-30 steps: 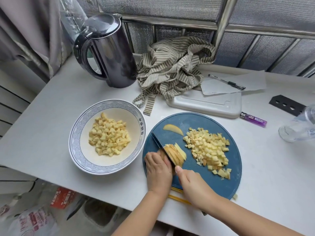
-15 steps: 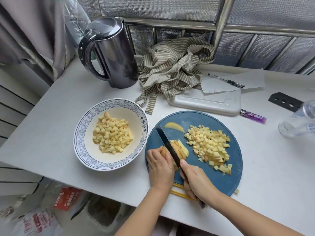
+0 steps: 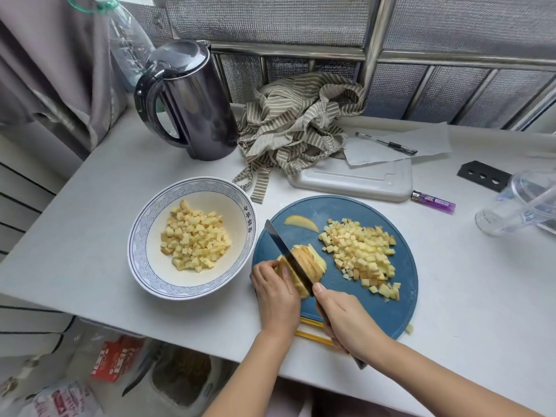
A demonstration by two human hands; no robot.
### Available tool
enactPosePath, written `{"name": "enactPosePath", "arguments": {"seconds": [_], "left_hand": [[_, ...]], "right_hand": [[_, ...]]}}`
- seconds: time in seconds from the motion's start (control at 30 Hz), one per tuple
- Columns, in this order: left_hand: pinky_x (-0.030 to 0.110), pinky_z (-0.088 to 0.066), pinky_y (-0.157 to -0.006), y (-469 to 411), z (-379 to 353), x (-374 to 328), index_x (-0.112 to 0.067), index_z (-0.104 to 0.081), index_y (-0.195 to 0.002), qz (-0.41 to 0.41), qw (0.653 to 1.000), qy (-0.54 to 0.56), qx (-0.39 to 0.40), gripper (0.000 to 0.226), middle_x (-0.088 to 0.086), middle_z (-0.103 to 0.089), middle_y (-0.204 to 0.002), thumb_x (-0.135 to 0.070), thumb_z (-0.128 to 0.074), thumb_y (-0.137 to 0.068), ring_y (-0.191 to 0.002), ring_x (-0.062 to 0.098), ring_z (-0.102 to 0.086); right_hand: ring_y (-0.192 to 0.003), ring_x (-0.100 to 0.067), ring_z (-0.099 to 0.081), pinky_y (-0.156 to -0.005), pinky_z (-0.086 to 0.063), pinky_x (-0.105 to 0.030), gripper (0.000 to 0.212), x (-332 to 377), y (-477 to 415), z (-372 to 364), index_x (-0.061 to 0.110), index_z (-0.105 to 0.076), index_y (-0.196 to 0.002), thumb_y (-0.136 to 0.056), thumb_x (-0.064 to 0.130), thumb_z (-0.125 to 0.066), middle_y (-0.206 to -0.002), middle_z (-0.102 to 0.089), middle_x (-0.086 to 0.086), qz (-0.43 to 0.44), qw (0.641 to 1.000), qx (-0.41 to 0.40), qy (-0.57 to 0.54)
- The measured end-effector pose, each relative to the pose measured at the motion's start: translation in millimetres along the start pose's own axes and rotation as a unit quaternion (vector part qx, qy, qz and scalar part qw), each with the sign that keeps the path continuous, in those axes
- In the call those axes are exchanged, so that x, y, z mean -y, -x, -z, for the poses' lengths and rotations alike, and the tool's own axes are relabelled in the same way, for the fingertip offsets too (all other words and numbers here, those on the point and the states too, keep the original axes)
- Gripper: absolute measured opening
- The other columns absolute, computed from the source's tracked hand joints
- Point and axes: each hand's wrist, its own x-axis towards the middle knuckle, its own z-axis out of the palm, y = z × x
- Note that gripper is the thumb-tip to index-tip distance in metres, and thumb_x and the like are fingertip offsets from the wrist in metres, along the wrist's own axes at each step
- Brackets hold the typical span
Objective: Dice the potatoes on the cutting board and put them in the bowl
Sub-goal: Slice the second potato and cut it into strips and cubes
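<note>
A round blue cutting board lies at the table's front. On it a half potato is partly cut into slices. My left hand holds its uncut left end with curled fingers. My right hand grips a knife, whose blade stands in the potato just right of my left fingers. A pile of potato dice lies on the board's right side, and one loose slice near its far edge. The blue-rimmed white bowl to the left holds more dice.
A dark kettle stands at the back left, a striped cloth behind the board. A white board, paper with a pen, a purple lighter and a clear plastic cup lie to the right. Yellow chopsticks lie at the table's front edge.
The knife lifted off the potato and came down again a little further left. My left hand drew back slightly along the potato. The view shifted a bit.
</note>
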Motion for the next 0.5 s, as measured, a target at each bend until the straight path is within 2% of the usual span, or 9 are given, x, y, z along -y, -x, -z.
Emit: {"name": "enactPosePath", "arguments": {"seconds": [0.3, 0.5], "left_hand": [[0.030, -0.036, -0.083, 1.4, -1.4, -1.5, -0.007, -0.045, -0.091, -0.013, 0.999, -0.030, -0.014, 0.027, 0.010, -0.047, -0.096, -0.029, -0.031, -0.097, -0.090, 0.021, -0.043], [0.039, -0.043, -0.080, 2.1, -2.4, -1.7, -0.008, -0.044, -0.088, -0.017, 0.999, -0.049, -0.017, 0.025, 0.011, -0.046, -0.094, -0.026, -0.031, -0.098, -0.088, 0.025, -0.045]], "right_hand": [[-0.042, -0.006, -0.037, -0.052, -0.032, -0.026, 0.050, 1.2, 2.3, -0.7, 0.013, -0.043, -0.069, -0.104, 0.046, -0.028, -0.051, -0.042, 0.004, -0.003, 1.000, 0.013, 0.004], [-0.038, -0.006, -0.033, -0.044, -0.031, -0.020, 0.049, 1.9, 2.6, 1.4, 0.012, -0.042, -0.072, -0.104, 0.045, -0.026, -0.049, -0.040, 0.002, -0.021, 0.999, 0.035, -0.021]]}}
